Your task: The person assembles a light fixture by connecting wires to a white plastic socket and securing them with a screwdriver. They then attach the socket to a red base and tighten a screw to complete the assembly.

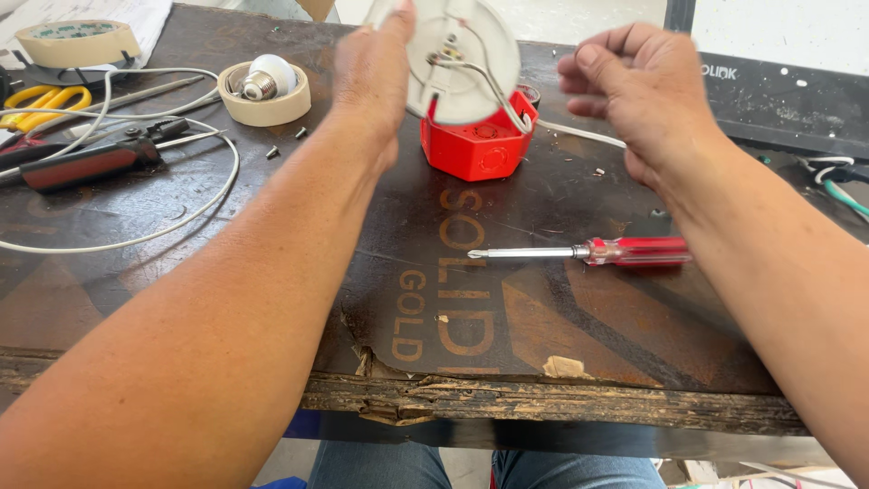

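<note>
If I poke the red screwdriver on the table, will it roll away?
Probably a little. The screwdriver lies flat on the wooden board, and its shaft looks round, so a sideways poke may roll it. Its metal shaft looks stiff, not bendy. The clear red handle seems smooth, maybe slippery.

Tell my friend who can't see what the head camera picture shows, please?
A person's left hand holds up a round white disc with wires on it, above a red box on a dark worn table. The right hand curls close beside it. A red-handled screwdriver lies nearer the person.
</note>
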